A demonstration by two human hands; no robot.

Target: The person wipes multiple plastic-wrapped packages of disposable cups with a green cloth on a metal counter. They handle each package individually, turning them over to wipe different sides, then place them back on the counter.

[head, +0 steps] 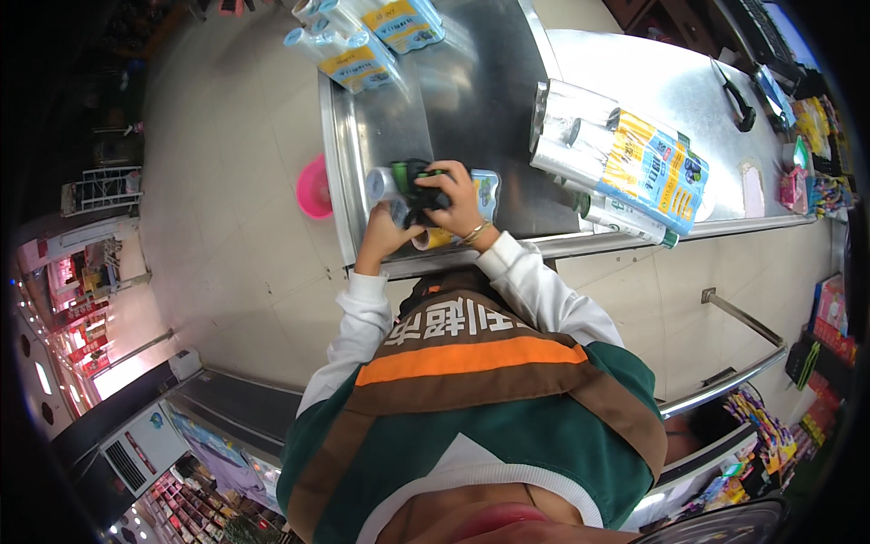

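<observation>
Near the close edge of a metal counter (476,102), my right hand (457,197) is closed around a black and green object (425,187) whose kind I cannot make out. My left hand (382,234) is just left of it, its fingers against a light blue and yellow wrapped pack (486,187) of rolls or bottles lying under both hands. Whether the left fingers grip the pack or the dark object is unclear. The hands cover much of both. A yellow-ended roll (425,239) shows beneath the left fingertips.
Similar packs (360,64) stand at the counter's far left. To the right lie more wrapped packs (652,166), a green-capped tube (632,221) and black-handled scissors (741,105). A pink bin (314,187) is on the floor beside the counter; a metal rail (741,381) stands at the right.
</observation>
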